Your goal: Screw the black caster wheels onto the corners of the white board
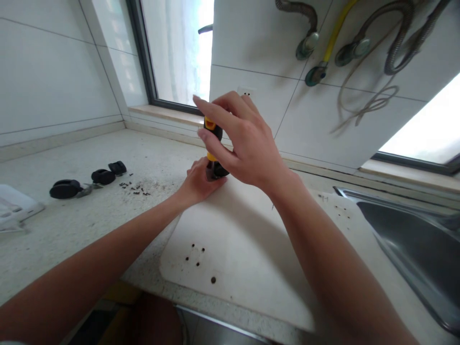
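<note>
My right hand (246,139) grips a yellow-and-black screwdriver (210,123), which stands upright, with the thumb and fingers around its handle. At its lower end sits a black caster wheel (220,170) at the far left corner of a white board (230,244). My left hand (197,184) is closed around the caster's base; its fingertips are partly hidden. The screwdriver's tip cannot be seen. Several screw holes mark the board's near left and far right corners.
On the speckled countertop (89,230) to the left lie black caster wheels (65,188), loose screws (136,190) and a white plastic item (16,208). A steel sink (413,254) is at right. Hoses (402,28) hang along the tiled wall behind.
</note>
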